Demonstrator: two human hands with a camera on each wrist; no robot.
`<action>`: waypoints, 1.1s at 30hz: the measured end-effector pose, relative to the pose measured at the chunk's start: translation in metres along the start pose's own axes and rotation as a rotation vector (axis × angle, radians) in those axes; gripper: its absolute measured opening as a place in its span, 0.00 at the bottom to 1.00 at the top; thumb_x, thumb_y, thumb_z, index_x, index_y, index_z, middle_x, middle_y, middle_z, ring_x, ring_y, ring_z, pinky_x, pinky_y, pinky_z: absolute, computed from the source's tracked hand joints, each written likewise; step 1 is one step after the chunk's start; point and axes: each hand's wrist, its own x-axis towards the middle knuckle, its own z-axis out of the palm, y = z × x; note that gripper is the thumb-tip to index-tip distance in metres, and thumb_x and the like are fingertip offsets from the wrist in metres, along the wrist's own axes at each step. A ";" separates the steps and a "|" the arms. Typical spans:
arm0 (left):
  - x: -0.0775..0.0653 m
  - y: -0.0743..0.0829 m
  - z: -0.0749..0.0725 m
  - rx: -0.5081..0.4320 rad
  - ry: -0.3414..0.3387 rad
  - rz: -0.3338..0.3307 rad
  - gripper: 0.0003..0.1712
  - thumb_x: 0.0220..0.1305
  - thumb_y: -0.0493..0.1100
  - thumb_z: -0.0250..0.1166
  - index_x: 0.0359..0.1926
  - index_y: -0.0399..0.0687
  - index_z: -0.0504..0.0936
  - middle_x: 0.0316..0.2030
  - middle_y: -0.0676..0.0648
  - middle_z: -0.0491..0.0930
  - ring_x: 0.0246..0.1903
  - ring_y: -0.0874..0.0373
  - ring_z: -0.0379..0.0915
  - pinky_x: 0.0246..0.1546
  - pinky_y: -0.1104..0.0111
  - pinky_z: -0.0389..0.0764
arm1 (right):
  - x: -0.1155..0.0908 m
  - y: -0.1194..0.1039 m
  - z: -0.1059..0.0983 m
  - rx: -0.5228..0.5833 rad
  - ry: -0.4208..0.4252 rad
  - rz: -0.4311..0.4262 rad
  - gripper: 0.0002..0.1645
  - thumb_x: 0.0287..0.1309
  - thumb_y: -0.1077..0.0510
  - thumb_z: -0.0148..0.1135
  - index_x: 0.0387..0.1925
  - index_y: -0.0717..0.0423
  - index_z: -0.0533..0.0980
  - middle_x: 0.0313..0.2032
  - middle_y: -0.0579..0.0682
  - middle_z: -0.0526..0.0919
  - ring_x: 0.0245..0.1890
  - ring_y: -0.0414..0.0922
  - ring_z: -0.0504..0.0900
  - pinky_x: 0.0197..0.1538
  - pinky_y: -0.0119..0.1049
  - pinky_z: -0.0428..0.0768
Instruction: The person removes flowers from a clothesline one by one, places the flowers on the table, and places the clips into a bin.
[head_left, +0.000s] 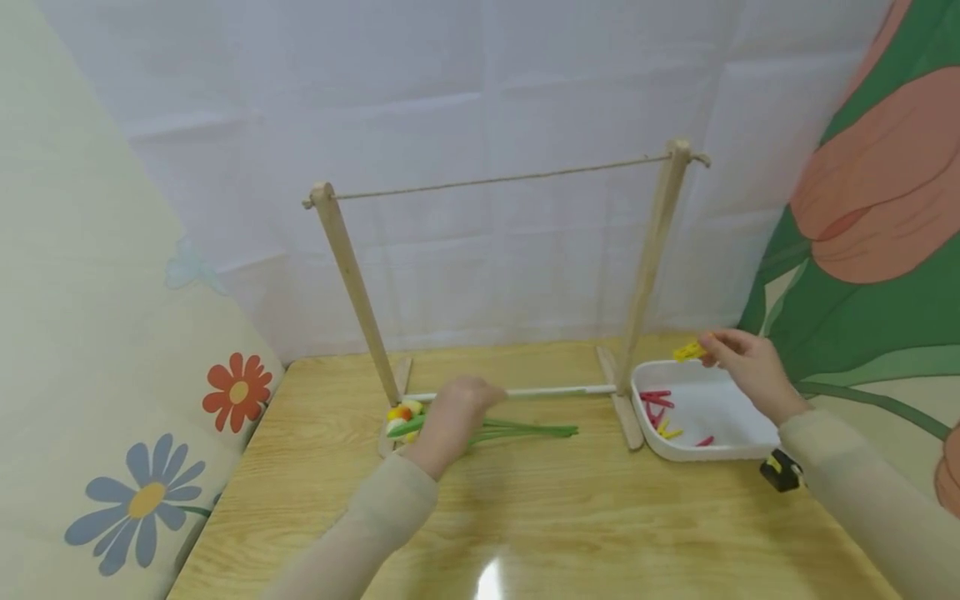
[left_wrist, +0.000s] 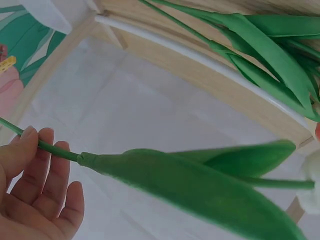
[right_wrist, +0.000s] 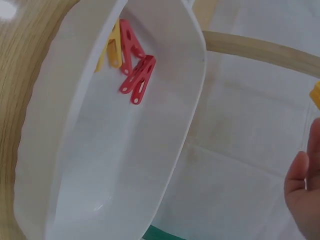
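Note:
My left hand (head_left: pixel 453 425) is over the table, pinching the green stem of an artificial tulip (left_wrist: pixel 190 187) between thumb and fingers. Broad leaves and part of a white bloom (left_wrist: pixel 311 182) show at the right of the left wrist view. Below that hand, more artificial tulips (head_left: pixel 532 430) lie with white, yellow and orange heads to the left. A yellow clothespin (head_left: pixel 687 352) is pinched in the fingertips of my right hand (head_left: pixel 748 371), raised above the white tub (head_left: pixel 720 454). Only part of this hand and clothespin shows in the right wrist view.
A wooden frame with two posts (head_left: pixel 651 258) carries a taut string (head_left: pixel 495 180) across its top and a white bar (head_left: pixel 558 392) at its base. Inside the tub lie red clothespins (right_wrist: pixel 137 77) and yellow clothespins (right_wrist: pixel 114 47). A small black-and-yellow object (head_left: pixel 782 472) sits beside it.

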 end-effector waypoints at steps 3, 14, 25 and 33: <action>-0.004 0.002 0.004 0.111 -0.026 0.029 0.19 0.48 0.19 0.68 0.37 0.42 0.89 0.31 0.46 0.87 0.32 0.55 0.83 0.38 0.65 0.86 | 0.002 0.007 -0.001 -0.026 -0.032 -0.022 0.24 0.75 0.54 0.54 0.52 0.76 0.74 0.27 0.25 0.80 0.30 0.24 0.76 0.35 0.19 0.73; -0.013 0.001 0.022 0.249 -0.067 0.056 0.18 0.50 0.23 0.70 0.38 0.49 0.89 0.36 0.50 0.89 0.32 0.57 0.83 0.36 0.66 0.85 | 0.007 0.021 -0.009 -0.066 -0.139 -0.031 0.22 0.71 0.58 0.59 0.51 0.78 0.74 0.31 0.43 0.89 0.32 0.22 0.78 0.36 0.17 0.75; -0.018 -0.008 0.031 0.327 -0.097 0.068 0.15 0.50 0.27 0.73 0.36 0.50 0.89 0.32 0.52 0.87 0.33 0.58 0.82 0.38 0.67 0.84 | 0.015 0.030 -0.017 -0.128 -0.268 0.030 0.22 0.71 0.59 0.58 0.51 0.80 0.72 0.37 0.64 0.88 0.32 0.27 0.80 0.38 0.28 0.81; -0.018 -0.012 0.042 0.382 -0.120 0.097 0.12 0.50 0.30 0.72 0.35 0.51 0.89 0.31 0.52 0.86 0.33 0.59 0.82 0.40 0.67 0.83 | 0.020 0.045 -0.024 -0.168 -0.333 0.105 0.26 0.70 0.59 0.59 0.53 0.83 0.68 0.39 0.65 0.88 0.32 0.30 0.81 0.38 0.31 0.82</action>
